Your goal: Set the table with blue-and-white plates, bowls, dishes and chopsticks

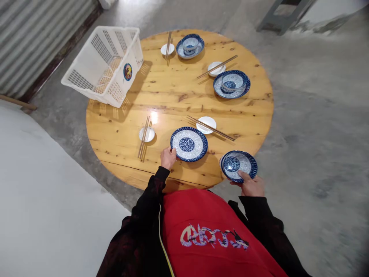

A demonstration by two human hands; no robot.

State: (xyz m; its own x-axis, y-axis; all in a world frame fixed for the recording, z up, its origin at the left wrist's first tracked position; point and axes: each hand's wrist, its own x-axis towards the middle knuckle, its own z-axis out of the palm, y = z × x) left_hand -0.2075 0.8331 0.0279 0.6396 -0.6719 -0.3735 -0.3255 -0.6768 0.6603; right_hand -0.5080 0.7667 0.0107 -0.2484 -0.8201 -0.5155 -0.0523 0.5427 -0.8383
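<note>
My left hand [168, 158] pinches the near left rim of a blue-and-white plate [188, 144], which is at the near side of the round wooden table. Off to the right, my right hand [252, 185] grips blue-and-white dishes [238, 163] beyond the table's near right edge, thumb on top and fingers beneath. Another rim shows under the upper dish, but how many are stacked I cannot tell. Just behind the plate sits a small white dish [208, 123] with chopsticks [219, 133] across it. A second white dish [148, 135] with chopsticks [143, 138] lies left of my left hand.
On the wooden table [161, 96], a white plastic basket [115, 86] stands at the far left. Two plates [216, 89] [179, 53] bearing bowls [234, 82] [190, 44] are at the back, beside white dishes [220, 71] [163, 49] with chopsticks. A white wall is at left.
</note>
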